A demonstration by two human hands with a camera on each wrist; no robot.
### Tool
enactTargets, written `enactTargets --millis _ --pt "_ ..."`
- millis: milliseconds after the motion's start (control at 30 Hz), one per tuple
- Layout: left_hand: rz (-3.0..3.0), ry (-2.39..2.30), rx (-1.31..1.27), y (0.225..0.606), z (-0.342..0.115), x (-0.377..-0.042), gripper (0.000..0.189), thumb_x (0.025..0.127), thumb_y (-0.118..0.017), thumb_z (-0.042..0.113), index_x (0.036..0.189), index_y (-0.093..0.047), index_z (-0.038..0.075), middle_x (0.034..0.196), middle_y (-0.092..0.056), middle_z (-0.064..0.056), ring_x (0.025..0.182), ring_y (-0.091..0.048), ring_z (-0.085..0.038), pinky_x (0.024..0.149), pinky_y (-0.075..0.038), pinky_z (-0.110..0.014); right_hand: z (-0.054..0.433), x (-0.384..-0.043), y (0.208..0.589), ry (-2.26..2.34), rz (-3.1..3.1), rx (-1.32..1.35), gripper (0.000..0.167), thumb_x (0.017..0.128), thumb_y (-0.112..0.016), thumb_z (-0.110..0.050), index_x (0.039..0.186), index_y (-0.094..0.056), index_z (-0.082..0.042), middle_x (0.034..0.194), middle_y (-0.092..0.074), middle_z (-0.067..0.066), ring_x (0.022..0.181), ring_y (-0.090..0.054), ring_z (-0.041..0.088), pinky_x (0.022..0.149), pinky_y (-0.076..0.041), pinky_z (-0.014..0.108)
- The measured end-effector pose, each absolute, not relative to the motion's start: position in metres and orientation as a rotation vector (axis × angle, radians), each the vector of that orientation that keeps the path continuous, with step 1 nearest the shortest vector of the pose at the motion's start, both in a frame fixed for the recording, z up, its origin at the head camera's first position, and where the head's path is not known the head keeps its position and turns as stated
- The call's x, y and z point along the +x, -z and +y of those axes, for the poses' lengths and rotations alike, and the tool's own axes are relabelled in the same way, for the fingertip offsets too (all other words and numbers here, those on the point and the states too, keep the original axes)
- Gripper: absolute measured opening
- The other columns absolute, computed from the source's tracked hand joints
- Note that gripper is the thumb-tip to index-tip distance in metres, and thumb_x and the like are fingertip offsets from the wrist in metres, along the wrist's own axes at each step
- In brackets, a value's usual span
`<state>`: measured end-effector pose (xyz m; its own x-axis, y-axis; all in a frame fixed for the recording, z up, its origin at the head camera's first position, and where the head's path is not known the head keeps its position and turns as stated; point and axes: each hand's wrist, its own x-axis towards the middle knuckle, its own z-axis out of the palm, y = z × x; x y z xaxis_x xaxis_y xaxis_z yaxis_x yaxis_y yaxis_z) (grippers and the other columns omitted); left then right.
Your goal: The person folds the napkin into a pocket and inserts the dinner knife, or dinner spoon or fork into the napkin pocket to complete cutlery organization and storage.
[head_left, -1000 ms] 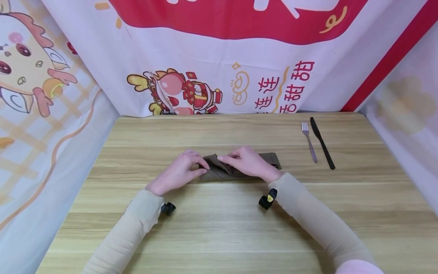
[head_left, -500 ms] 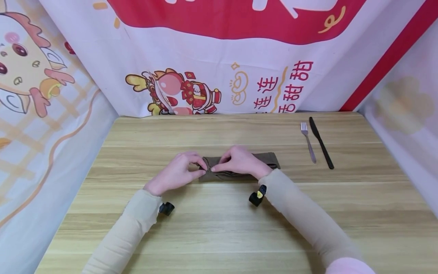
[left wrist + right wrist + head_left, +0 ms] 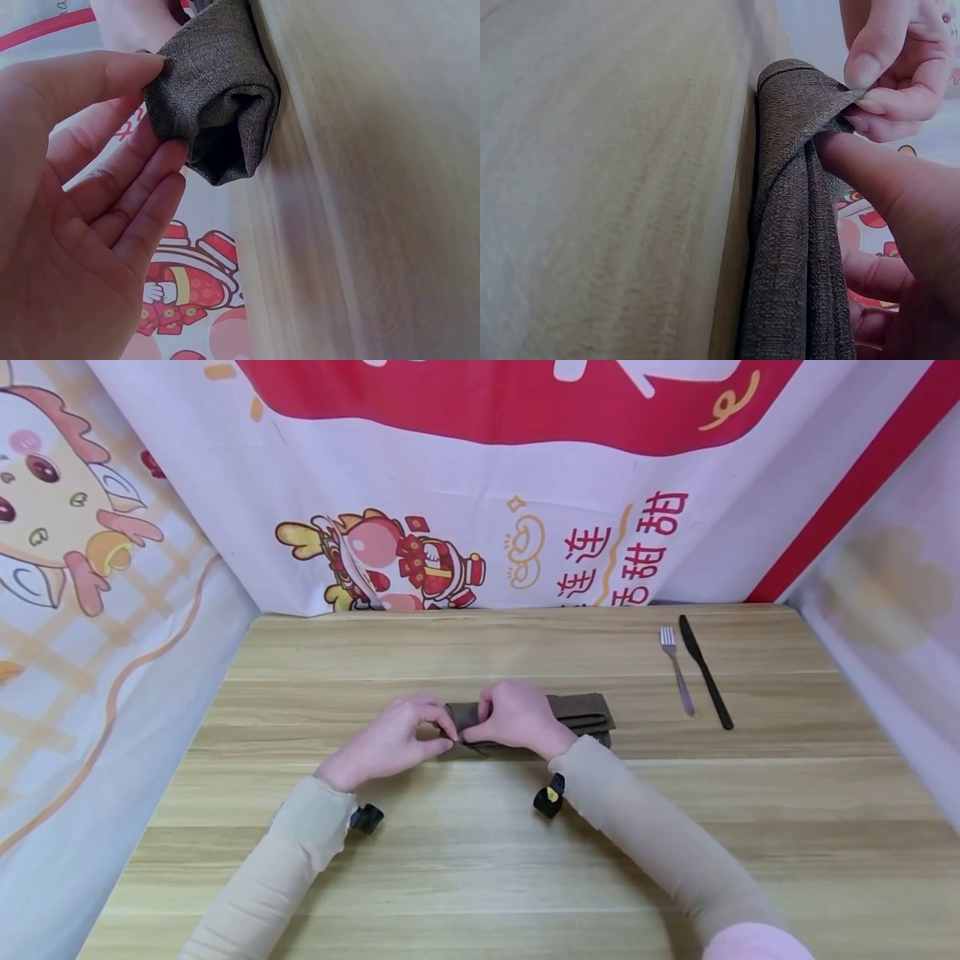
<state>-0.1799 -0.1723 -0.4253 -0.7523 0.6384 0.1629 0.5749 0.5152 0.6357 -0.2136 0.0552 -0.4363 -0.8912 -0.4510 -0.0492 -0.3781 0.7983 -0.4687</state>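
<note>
A dark brown cloth napkin [image 3: 577,710], folded into a long strip of several layers, lies across the middle of the wooden table. My left hand [image 3: 397,735] pinches a corner at its left end between thumb and fingertips. Seen from the left wrist, that end of the napkin [image 3: 214,90] forms a hollow roll. Close beside it, my right hand [image 3: 521,718] grips the strip from above. In the right wrist view the right thumb [image 3: 870,169] presses into the fold beneath the pinched corner, while the other fingers lie behind the layers, partly hidden.
To the right of the napkin a fork [image 3: 678,672] and a black knife [image 3: 706,672] lie side by side on the table [image 3: 465,860]. Behind the table hangs a printed white and red cloth [image 3: 450,468], with more printed cloth at the left side.
My right hand has shifted left along the napkin, towards my left hand. The flap that stood up between the hands is now folded down. My left hand stays at the left end.
</note>
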Motion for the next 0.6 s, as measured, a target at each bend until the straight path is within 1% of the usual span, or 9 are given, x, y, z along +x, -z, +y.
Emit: enactTargets --millis 100,200,367,433,600 --pt "2.641 -1.087 1.047 0.425 -0.172 -0.179 0.009 0.091 -0.078 0.009 0.094 -0.077 0.017 0.097 -0.066 0.011 0.092 -0.063 -0.016 0.089 -0.051 -0.042 0.059 -0.216 0.436 0.774 2.755 -0.636 0.037 0.076 -0.084 -0.056 0.073 -0.068 -0.022 0.07 -0.064 -0.009 0.065 -0.057 0.012 0.058 -0.046 0.029" --pt "2.637 -1.107 1.035 0.424 -0.172 -0.18 0.009 0.09 -0.078 0.008 0.093 -0.077 0.016 0.096 -0.066 0.012 0.093 -0.062 -0.014 0.09 -0.051 -0.043 0.065 -0.22 0.435 0.91 2.638 -0.599 0.039 0.079 -0.082 -0.057 0.074 -0.071 -0.02 0.069 -0.062 -0.007 0.064 -0.054 0.012 0.058 -0.043 0.028" --pt "2.642 -1.107 1.058 0.424 -0.172 -0.18 0.009 0.088 -0.079 0.007 0.092 -0.077 0.015 0.096 -0.066 0.011 0.095 -0.062 -0.012 0.091 -0.052 -0.043 0.069 -0.225 0.434 1.022 2.545 -0.534 0.045 0.084 -0.075 -0.062 0.075 -0.074 -0.018 0.062 -0.051 -0.008 0.06 -0.046 0.011 0.054 -0.036 0.028" --pt "2.641 -1.106 1.058 0.423 -0.171 -0.18 0.009 0.088 -0.079 0.007 0.092 -0.077 0.015 0.097 -0.067 0.011 0.096 -0.062 -0.012 0.091 -0.051 -0.043 0.069 -0.225 0.435 1.001 2.573 -0.538 0.046 0.083 -0.075 -0.063 0.074 -0.074 -0.018 0.061 -0.051 -0.008 0.06 -0.047 0.011 0.055 -0.037 0.028" --pt "2.633 -1.116 1.057 0.422 -0.171 -0.18 0.01 0.087 -0.08 0.006 0.092 -0.078 0.014 0.098 -0.067 0.009 0.095 -0.062 -0.013 0.09 -0.052 -0.044 0.063 -0.223 0.436 0.866 2.71 -0.563 0.045 0.079 -0.077 -0.065 0.069 -0.071 -0.022 0.062 -0.06 -0.009 0.061 -0.054 0.012 0.055 -0.04 0.027"
